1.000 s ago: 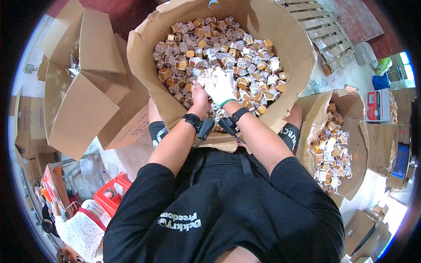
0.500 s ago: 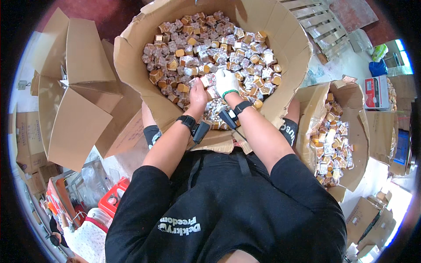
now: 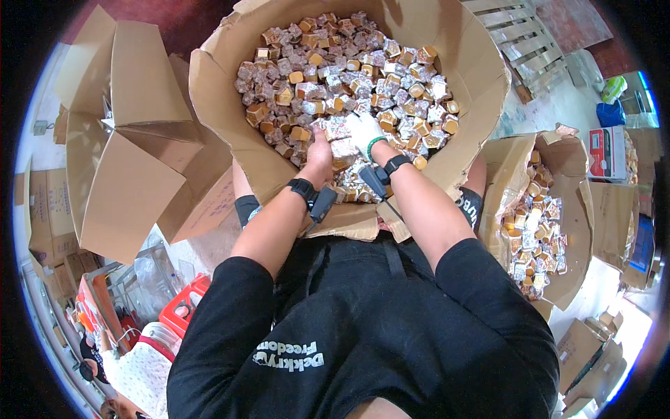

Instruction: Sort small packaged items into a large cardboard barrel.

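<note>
Pale workshop floor lies around; left of the grip stands an open brown cardboard carton. Bare left hand and white-gloved right hand meet at shiny-wrapped red-and-white pieces, inside a deep brown cardboard bin; fingers hidden, closure cannot be told. Gentle cupping from both sides should suit them. Nearer the body, white lettering marks a black fabric shirt.

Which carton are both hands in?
The big centre carton: left hand and right hand are inside. The smaller right carton and left carton have neither.
</note>
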Demonstrator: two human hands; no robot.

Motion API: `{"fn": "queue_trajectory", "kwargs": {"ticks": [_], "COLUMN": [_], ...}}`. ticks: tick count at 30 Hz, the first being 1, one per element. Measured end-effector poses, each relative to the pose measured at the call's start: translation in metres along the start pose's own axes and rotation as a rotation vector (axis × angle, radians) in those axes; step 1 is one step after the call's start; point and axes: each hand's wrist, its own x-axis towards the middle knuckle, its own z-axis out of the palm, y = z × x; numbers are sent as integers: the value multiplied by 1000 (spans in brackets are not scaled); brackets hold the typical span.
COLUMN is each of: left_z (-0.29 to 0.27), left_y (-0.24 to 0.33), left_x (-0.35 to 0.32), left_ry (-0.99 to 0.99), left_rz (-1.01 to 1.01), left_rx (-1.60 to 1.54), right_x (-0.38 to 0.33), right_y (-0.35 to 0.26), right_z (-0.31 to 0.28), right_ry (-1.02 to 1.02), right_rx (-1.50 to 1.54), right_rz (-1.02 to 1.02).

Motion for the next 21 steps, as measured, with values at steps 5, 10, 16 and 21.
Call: {"fn": "queue_trajectory", "kwargs": {"ticks": [5, 10, 16, 21], "left_z": [37, 18, 11, 12], "left_y": [19, 7, 32, 48], "left_x": [-17, 16, -51, -32], "left_ry": [-325, -205, 130, -52], "left_rz": [-149, 57, 689, 485], "left_rx": [-138, 49, 945, 399], "right_x": [40, 36, -12, 13], "right_y": [109, 67, -8, 35], "right_z": [54, 32, -24, -19], "right_ry": [337, 274, 75, 251], "right_rx": [626, 86, -205, -20], "right_rz": [129, 70, 159, 259]}}
